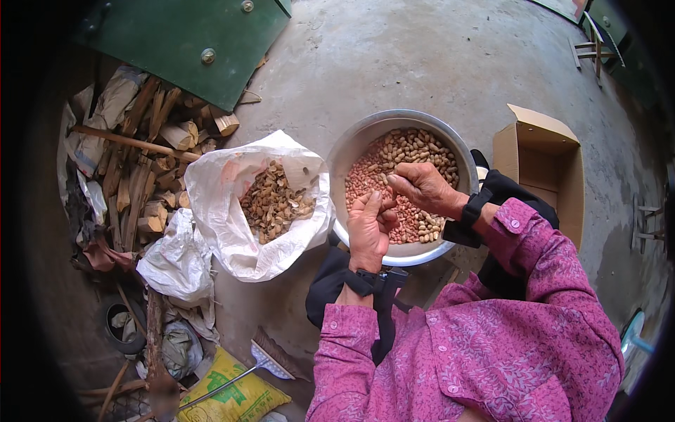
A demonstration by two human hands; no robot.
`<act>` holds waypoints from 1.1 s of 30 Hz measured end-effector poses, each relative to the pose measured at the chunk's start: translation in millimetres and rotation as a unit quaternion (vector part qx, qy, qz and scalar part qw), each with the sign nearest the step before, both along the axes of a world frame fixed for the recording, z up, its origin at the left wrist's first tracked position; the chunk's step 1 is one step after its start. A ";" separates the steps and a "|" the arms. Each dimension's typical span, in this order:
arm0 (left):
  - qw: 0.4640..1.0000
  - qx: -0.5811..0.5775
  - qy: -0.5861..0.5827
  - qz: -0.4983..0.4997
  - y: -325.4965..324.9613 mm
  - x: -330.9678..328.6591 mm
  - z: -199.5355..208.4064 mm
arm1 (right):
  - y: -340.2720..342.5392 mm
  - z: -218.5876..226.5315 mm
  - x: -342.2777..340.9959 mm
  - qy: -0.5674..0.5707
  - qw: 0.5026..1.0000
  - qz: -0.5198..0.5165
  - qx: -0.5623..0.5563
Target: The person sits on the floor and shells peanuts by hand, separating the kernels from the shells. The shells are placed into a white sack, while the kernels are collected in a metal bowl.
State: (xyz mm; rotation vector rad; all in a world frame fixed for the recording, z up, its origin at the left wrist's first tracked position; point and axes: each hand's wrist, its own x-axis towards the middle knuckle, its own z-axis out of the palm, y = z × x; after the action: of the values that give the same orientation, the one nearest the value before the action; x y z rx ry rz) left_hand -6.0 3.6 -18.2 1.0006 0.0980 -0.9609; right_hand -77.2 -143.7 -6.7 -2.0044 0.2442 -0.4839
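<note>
A wide metal basin (342, 149) holds unshelled peanuts (422, 149) at its far right and shelled pinkish peanuts (360, 176) across its left and middle. Over it my two hands almost meet. My left hand (367, 231) is closed, fingers curled in and thumb pointing up. From the right comes my right hand (426, 188), pinching with thumb and forefinger toward the left one. Whatever lies in either grip is too small or hidden to make out. Just left of the basin, a white woven sack (211, 184) stands open with broken peanut shells (274, 204) inside.
An open cardboard box (574, 176) stands right of the basin. Split firewood (133, 176) is piled at the left beneath a green panel (176, 49). A yellow printed sack (235, 390) and a brush with a long handle (271, 360) lie at the lower left.
</note>
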 end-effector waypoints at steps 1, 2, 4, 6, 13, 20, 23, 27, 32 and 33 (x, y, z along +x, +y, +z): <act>1.000 0.005 -0.007 0.003 -0.5 0.5 -0.8 | 0.8 -1.2 0.4 -0.012 1.000 -0.002 0.003; 1.000 0.010 -0.014 0.006 -1.2 0.8 -1.1 | 1.1 -1.5 0.4 -0.024 1.000 -0.005 0.006; 1.000 0.004 -0.015 0.011 -1.7 0.2 1.2 | -0.4 3.5 0.0 0.023 1.000 0.006 0.005; 1.000 0.001 -0.014 0.005 -3.0 -1.1 3.3 | -2.0 3.7 -0.5 0.047 0.998 0.018 0.023; 0.998 -0.004 -0.055 -0.041 -8.0 -5.1 0.1 | -2.2 -6.4 0.4 0.113 0.971 0.050 0.206; 0.990 0.034 -0.109 -0.080 -3.6 -6.8 0.1 | 2.8 0.0 -1.3 0.165 0.943 0.091 0.274; 0.991 0.037 -0.086 -0.093 -1.3 -4.6 10.5 | 0.7 -11.3 -1.8 0.188 0.911 0.053 0.362; 0.993 0.032 -0.088 -0.079 6.4 -0.7 14.1 | -7.2 -43.8 3.1 0.211 0.877 -0.028 0.430; 0.990 0.018 -0.133 -0.033 19.0 7.7 22.5 | -9.2 -92.5 21.5 0.270 0.823 -0.078 0.494; 0.990 0.005 -0.138 -0.002 25.0 11.5 24.5 | -6.4 -94.8 41.4 0.206 0.828 0.053 0.518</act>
State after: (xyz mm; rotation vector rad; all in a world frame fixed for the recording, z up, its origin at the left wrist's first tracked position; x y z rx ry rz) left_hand 5.6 28.7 6.3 1.1329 -0.1301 -0.8180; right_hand -35.7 -150.0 -101.5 -0.9981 0.5245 0.1776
